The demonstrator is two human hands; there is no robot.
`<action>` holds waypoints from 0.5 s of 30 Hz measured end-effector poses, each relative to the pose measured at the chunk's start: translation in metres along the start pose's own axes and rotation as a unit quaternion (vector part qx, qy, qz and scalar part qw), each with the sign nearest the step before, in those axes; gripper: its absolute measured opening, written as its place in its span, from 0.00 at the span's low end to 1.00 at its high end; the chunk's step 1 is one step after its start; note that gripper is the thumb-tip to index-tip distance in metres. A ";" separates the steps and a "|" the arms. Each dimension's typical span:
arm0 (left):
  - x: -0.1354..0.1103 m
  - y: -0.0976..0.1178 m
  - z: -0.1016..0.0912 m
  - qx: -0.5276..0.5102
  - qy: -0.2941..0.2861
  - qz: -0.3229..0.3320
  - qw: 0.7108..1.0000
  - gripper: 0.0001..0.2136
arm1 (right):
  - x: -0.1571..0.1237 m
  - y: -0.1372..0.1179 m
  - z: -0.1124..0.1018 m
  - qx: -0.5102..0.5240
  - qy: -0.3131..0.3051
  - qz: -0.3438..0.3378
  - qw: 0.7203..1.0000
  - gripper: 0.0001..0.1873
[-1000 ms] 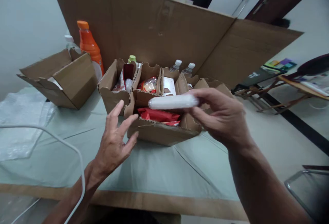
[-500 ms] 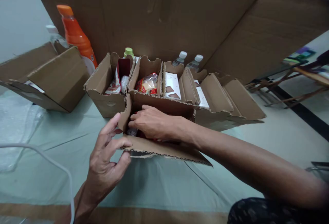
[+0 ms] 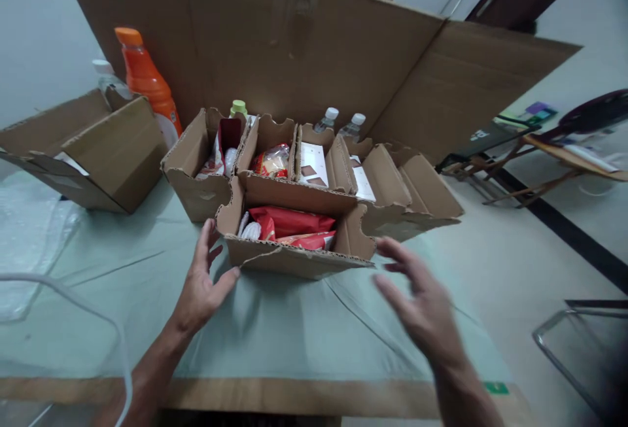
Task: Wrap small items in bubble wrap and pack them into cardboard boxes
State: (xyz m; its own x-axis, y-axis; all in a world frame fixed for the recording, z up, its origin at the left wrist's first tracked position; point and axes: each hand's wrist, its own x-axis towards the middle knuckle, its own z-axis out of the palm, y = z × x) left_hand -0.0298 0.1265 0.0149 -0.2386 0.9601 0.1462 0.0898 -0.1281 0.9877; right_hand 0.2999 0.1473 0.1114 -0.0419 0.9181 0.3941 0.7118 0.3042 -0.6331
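A cardboard box (image 3: 294, 266) stands in front, its top open. Inside lie red packets (image 3: 294, 221) and, at the left end, a whitish ribbed item (image 3: 252, 230) whose kind I cannot make out. My left hand (image 3: 200, 290) is at the box's left end, thumb and fingers apart, the fingertips at or very near the cardboard. Off the right end is my right hand (image 3: 417, 296), blurred, with its fingers spread and nothing in them.
Behind stand several open cardboard boxes (image 3: 196, 197) in a row, holding packets and white cartons. Another box (image 3: 118, 159) is at the left beside an orange bottle (image 3: 147, 80). A tall cardboard sheet (image 3: 245, 41) rises behind. A pale cable (image 3: 73, 303) crosses the left foreground.
My right hand has come out of the front box and moved to its right end, uncovering the red packets. My left hand has shifted slightly down the left end. The view has tilted.
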 end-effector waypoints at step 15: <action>-0.120 0.008 -0.027 0.064 0.118 -0.120 0.984 0.17 | -0.120 -0.027 0.070 0.144 -0.032 0.045 0.988 0.23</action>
State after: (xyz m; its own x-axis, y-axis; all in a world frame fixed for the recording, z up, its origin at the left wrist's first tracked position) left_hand -0.0265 0.0039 0.0069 -0.4842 0.8724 -0.0659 0.1203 0.1410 0.9827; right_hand 0.2368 0.0470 0.0349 -0.0379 0.9561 0.2905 0.4854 0.2717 -0.8310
